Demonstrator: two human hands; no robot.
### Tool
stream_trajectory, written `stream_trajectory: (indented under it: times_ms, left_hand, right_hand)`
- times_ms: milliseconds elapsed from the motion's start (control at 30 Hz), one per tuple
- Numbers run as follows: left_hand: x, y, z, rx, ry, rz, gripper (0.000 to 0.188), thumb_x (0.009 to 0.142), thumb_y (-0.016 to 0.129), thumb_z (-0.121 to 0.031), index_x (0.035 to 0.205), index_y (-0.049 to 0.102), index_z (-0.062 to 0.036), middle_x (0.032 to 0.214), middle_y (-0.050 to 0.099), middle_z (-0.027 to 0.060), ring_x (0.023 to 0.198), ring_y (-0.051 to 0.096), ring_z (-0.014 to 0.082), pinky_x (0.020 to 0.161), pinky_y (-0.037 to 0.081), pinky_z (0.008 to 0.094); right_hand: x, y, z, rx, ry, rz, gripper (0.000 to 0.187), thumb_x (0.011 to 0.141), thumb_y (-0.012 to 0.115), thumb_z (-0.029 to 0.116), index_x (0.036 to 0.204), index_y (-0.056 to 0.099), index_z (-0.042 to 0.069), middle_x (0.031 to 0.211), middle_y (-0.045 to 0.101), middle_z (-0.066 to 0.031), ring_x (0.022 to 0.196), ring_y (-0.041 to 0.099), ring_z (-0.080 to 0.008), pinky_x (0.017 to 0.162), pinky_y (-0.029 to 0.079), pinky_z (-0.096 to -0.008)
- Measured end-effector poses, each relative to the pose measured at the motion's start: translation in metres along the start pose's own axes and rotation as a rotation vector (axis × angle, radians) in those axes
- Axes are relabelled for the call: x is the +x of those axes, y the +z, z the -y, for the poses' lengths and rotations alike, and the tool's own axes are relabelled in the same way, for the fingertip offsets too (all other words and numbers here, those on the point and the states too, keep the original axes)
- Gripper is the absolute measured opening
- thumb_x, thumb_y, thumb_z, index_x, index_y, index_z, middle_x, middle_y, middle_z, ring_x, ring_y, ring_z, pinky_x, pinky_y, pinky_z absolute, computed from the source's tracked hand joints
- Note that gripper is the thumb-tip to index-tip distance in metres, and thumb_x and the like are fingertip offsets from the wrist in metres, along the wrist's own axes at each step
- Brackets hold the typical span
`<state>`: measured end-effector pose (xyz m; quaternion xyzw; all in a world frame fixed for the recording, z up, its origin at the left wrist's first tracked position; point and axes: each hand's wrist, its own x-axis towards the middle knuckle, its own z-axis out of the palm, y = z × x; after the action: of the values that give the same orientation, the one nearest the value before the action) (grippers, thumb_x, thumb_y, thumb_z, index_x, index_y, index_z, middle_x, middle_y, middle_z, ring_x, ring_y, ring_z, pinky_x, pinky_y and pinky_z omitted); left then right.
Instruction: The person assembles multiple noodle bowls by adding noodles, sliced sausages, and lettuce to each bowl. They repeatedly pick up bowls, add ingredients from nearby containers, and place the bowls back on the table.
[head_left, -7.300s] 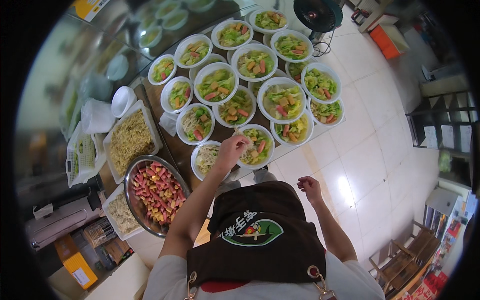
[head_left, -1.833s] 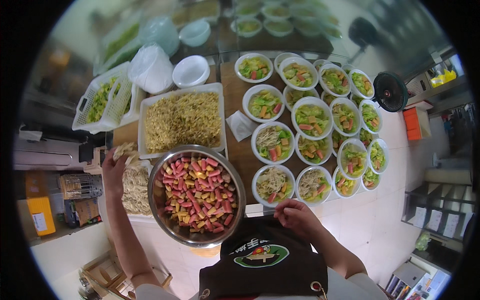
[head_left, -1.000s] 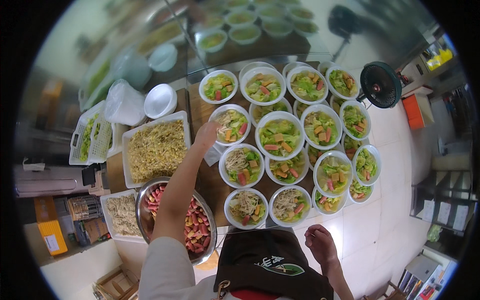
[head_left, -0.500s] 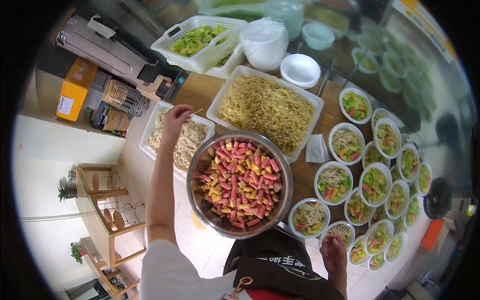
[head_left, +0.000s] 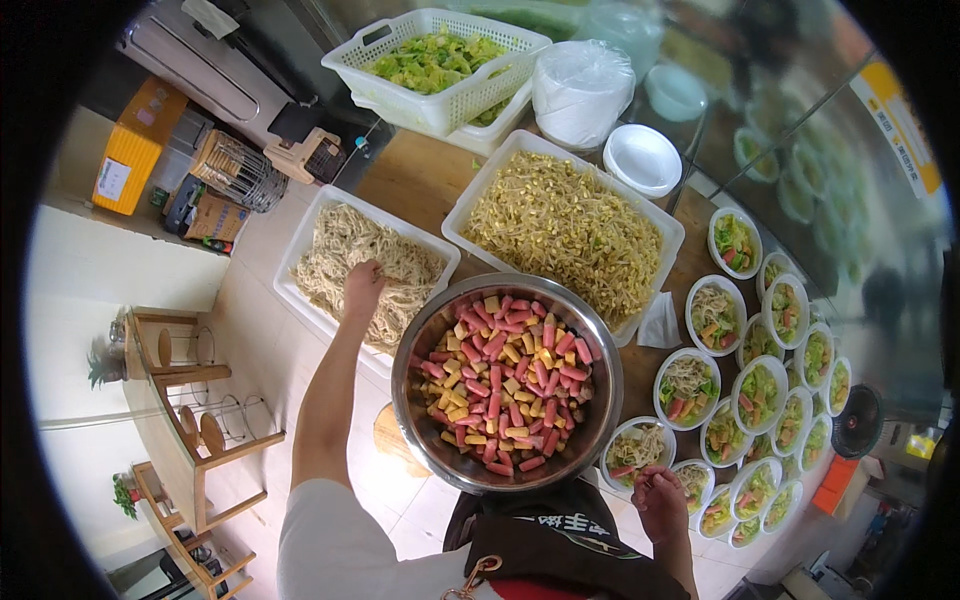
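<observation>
Strands [head_left: 408, 262], pale and tangled, fill a white tray [head_left: 447, 264] left of our steel bowl [head_left: 592, 432] of sausage pieces [head_left: 508, 385]. We have our left hand [head_left: 363, 284] down over them, fingertips bunched; we cannot tell whether it grips any. Our right hand [head_left: 662, 503], loosely closed, hangs near a white bowl [head_left: 673, 448] of salad.

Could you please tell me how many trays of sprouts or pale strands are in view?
2. The pale-strand tray is under the left hand; the yellow-sprout tray sits to its right, beyond the steel bowl. Others could be hidden.
</observation>
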<state>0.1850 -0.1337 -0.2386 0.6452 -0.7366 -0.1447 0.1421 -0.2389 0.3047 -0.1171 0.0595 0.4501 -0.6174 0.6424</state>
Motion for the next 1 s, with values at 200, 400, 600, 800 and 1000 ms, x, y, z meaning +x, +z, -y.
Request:
stream_trajectory:
  times_ms: [200, 400, 600, 800, 1000]
  left_hand:
    - [0.012, -0.101, -0.017, -0.551, -0.085, -0.058, 0.021, 0.079, 0.058, -0.003, 0.099, 0.059, 0.0017, 0.071, 0.056, 0.0006, 0.062, 0.05, 0.0071, 0.055, 0.045, 0.0231]
    - [0.017, -0.193, -0.086, -0.667, -0.04, -0.038, 0.017, 0.082, 0.056, -0.003, 0.099, 0.059, -0.0024, 0.079, 0.056, -0.0008, 0.066, 0.05, 0.0052, 0.057, 0.044, 0.0203]
    - [0.025, -0.212, -0.228, -0.943, 0.159, 0.125, 0.017, 0.085, 0.052, -0.003, 0.102, 0.057, -0.004, 0.093, 0.059, 0.001, 0.081, 0.056, 0.0091, 0.071, 0.046, 0.0229]
    - [0.039, -0.15, -0.413, -1.075, 0.346, 0.408, 0.019, 0.084, 0.052, -0.002, 0.102, 0.057, -0.0047, 0.095, 0.059, 0.0006, 0.089, 0.054, 0.0079, 0.077, 0.043, 0.0232]
    - [0.078, 0.012, -0.54, -1.111, 0.386, 0.741, 0.02, 0.08, 0.06, -0.005, 0.1, 0.059, -0.0089, 0.089, 0.059, -0.0009, 0.08, 0.055, 0.0084, 0.069, 0.045, 0.0229]
  right_hand:
    - [0.0, -0.014, -0.005, -0.017, -0.016, -0.001, 0.02, 0.084, 0.054, 0.015, 0.097, 0.056, 0.001, 0.082, 0.06, -0.0091, 0.058, 0.052, -0.0146, 0.049, 0.039, -0.0237]
    - [-0.011, -0.038, -0.004, 0.047, -0.047, 0.059, 0.021, 0.085, 0.053, 0.016, 0.099, 0.056, 0.001, 0.085, 0.06, -0.0096, 0.059, 0.051, -0.0141, 0.049, 0.038, -0.0232]
    - [-0.029, -0.071, 0.008, 0.122, -0.104, 0.005, 0.019, 0.085, 0.054, 0.015, 0.099, 0.057, 0.003, 0.086, 0.06, -0.011, 0.06, 0.051, -0.0142, 0.052, 0.04, -0.0237]
    - [-0.055, -0.108, 0.009, 0.283, -0.153, -0.096, 0.018, 0.083, 0.055, 0.011, 0.097, 0.057, 0.0, 0.085, 0.061, -0.0124, 0.062, 0.054, -0.0154, 0.054, 0.043, -0.0235]
    - [-0.084, -0.147, -0.012, 0.432, -0.208, -0.269, 0.018, 0.083, 0.054, 0.013, 0.096, 0.056, 0.001, 0.084, 0.06, -0.012, 0.064, 0.055, -0.0179, 0.055, 0.042, -0.0265]
